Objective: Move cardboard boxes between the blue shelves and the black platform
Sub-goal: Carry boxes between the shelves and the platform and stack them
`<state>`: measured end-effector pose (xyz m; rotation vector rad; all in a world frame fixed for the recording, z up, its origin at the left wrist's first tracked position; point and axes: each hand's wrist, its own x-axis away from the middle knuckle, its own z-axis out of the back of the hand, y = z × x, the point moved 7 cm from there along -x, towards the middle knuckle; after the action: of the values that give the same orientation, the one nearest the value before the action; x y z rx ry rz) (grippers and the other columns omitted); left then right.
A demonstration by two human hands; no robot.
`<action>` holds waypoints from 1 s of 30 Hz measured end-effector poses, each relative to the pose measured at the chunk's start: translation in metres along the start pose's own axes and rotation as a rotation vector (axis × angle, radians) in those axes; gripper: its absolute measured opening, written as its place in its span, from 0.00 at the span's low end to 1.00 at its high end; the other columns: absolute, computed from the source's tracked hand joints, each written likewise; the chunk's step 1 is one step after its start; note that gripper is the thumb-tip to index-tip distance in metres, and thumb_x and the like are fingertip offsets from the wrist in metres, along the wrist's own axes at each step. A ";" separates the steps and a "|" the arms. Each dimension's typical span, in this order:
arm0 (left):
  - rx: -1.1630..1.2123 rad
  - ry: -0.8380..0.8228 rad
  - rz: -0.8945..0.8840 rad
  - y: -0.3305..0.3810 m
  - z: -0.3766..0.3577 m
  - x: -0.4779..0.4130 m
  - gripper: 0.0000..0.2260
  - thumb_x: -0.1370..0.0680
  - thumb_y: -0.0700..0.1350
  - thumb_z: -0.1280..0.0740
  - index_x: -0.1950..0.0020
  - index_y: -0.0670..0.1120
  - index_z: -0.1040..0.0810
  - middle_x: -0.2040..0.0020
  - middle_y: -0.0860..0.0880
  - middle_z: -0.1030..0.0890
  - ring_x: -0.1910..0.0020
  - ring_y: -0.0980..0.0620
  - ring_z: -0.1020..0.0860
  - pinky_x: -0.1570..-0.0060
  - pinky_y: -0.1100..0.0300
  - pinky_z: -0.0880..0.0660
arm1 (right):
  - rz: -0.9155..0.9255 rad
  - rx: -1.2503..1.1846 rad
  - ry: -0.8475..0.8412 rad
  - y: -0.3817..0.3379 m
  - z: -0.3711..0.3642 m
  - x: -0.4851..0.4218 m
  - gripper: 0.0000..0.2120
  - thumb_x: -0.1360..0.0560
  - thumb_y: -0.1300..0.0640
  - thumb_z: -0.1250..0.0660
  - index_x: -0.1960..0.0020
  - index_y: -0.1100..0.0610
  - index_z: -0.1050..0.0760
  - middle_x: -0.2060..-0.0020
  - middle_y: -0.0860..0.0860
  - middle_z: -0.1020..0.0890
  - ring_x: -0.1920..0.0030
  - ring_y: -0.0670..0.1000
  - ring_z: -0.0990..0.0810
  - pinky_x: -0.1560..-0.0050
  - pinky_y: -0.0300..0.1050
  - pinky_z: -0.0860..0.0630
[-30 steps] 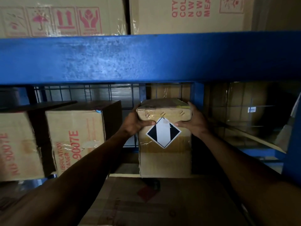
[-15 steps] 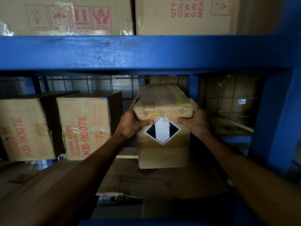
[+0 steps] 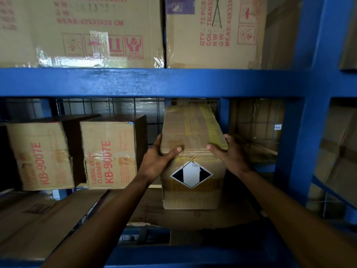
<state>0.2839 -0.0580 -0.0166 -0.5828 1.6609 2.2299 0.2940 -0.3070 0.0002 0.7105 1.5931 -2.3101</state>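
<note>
A tall taped cardboard box with a black-and-white diamond label stands on flattened cardboard in the blue shelf's lower bay. My left hand grips its upper left edge, thumb across the front. At the upper right edge my right hand grips the box, thumb on the front corner. The box's back end reaches toward the wire mesh at the rear. No black platform is in view.
Two "KB-9007E" boxes stand left of the held box. Large cartons fill the shelf above the blue beam. A blue upright post stands to the right, with wrapped boxes behind it.
The box has slid toward me along the shelf, and both hands have shifted higher, onto its top edge. My view has pulled back and tilted up, showing more of the upper shelf.
</note>
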 end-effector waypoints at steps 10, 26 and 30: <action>0.120 0.017 0.022 0.006 -0.008 0.004 0.26 0.30 0.43 0.23 0.42 0.66 0.30 0.43 0.52 0.18 0.44 0.54 0.18 0.44 0.56 0.21 | -0.131 -0.256 -0.146 0.021 -0.009 -0.004 0.50 0.37 0.56 0.19 0.22 0.46 0.43 0.36 0.49 0.23 0.39 0.50 0.22 0.36 0.55 0.25; -0.068 0.326 0.036 0.087 -0.001 0.113 0.35 0.32 0.52 0.22 0.27 0.53 0.31 0.41 0.53 0.18 0.43 0.57 0.20 0.38 0.58 0.26 | 0.139 -0.449 -0.375 -0.027 0.012 0.038 0.34 0.36 0.55 0.19 0.35 0.46 0.30 0.46 0.45 0.16 0.48 0.45 0.17 0.42 0.46 0.23; -0.151 0.332 0.051 0.110 -0.001 0.154 0.45 0.35 0.56 0.21 0.23 0.49 0.37 0.40 0.52 0.19 0.43 0.56 0.20 0.38 0.57 0.25 | 0.170 -0.514 -0.407 -0.039 0.018 0.070 0.33 0.35 0.58 0.20 0.34 0.49 0.29 0.46 0.46 0.16 0.49 0.45 0.17 0.45 0.43 0.22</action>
<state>0.0983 -0.0905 0.0002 -1.0071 1.6778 2.4147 0.2120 -0.3044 0.0008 0.2224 1.7329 -1.6754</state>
